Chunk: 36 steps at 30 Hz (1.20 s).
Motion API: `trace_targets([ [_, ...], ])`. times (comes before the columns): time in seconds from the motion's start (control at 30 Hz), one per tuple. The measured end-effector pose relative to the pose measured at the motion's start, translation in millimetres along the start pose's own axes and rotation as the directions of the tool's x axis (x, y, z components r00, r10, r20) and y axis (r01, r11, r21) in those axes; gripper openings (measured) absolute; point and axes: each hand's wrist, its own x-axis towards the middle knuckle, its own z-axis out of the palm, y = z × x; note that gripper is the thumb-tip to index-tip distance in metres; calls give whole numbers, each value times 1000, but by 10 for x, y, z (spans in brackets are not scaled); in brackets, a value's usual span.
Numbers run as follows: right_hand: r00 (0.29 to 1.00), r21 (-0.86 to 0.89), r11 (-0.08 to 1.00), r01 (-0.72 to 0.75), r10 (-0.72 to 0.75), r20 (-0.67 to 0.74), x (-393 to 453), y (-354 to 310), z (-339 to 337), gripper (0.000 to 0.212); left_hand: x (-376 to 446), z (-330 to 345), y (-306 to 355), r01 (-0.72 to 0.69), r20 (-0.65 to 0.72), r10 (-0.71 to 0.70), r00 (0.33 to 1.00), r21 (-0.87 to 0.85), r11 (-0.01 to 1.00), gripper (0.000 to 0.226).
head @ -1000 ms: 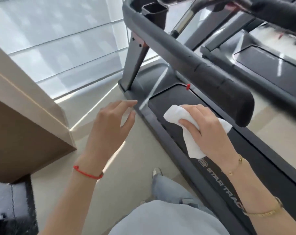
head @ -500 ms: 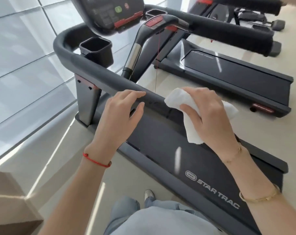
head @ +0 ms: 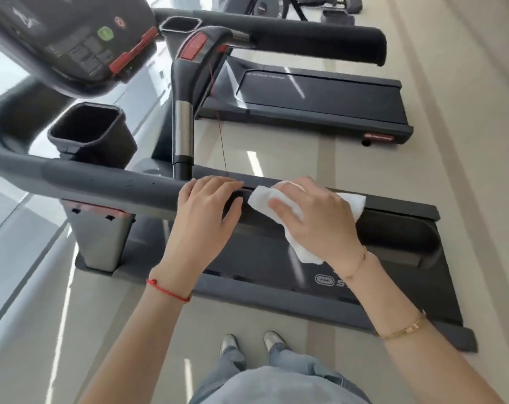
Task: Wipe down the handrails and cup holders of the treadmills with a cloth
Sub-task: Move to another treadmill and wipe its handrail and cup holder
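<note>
Head view: person stands beside treadmill (head: 276, 275), both hands on near handrail (head: 116, 185). Left hand (head: 202, 225) flat on rail, fingers loosely spread, clamping nothing. Right hand (head: 314, 217) closed around white cloth (head: 265, 199), pressing it against rail just beside left hand. Empty cup holder (head: 87, 132) further left, behind rail. Console (head: 66, 39) above. Second treadmill (head: 320, 103) beyond.

Bright daylight, glare streaks on floor (head: 58, 330), blurred, warped edges
</note>
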Motion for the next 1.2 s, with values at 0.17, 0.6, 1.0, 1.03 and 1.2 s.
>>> trace_targets([
  [0.17, 966, -49, 985, -167, 154, -206, -322, 227, -45, 28, 59, 11, -171, -101, 58, 103, 993, -37, 994, 27],
  [0.6, 942, -97, 976, -197, 161, -296, -278, 107, 80, 30, 83, -15, -235, -150, 82, 156, 984, -74, 986, 28],
  [1.0, 960, -82, 992, -93, 67, -273, -463, 446, -13, 34, 45, 172, 393, -104, 45, 111, 993, -133, 986, 32],
  [1.03, 952, -91, 989, -118, 86, -293, -555, 584, -69, 32, 50, 208, 485, -112, 53, 120, 991, -135, 984, 31],
  [1.2, 864, 231, 876, -423, 467, -188, -682, 1206, -419, 41, 78, 411, 904, -132, 84, 144, 986, -138, 982, 30],
])
